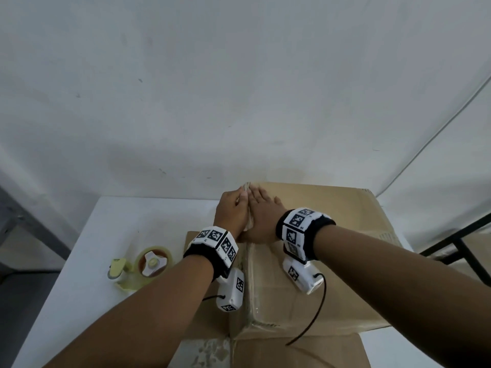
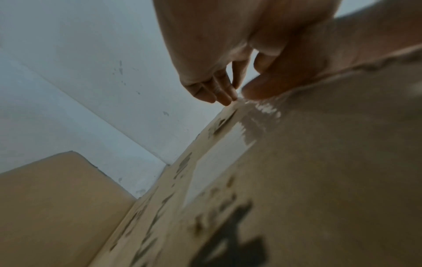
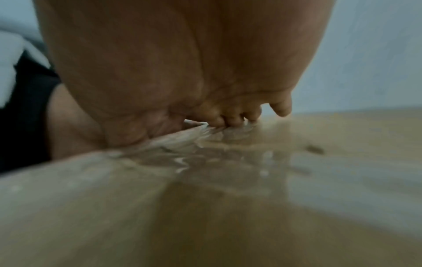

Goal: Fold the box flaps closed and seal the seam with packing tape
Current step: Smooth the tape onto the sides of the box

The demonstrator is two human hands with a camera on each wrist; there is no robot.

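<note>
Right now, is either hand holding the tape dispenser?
No. The tape dispenser lies on the white table, left of the box, while the left hand and right hand press on the box top.

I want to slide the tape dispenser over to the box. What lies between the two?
In the head view, bare white table separates the tape dispenser from the box; the left forearm crosses above it.

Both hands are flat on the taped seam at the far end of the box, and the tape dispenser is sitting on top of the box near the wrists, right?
Not quite. The tape dispenser sits on the white table left of the box, as the head view shows. The left hand and right hand do press the seam.
</note>
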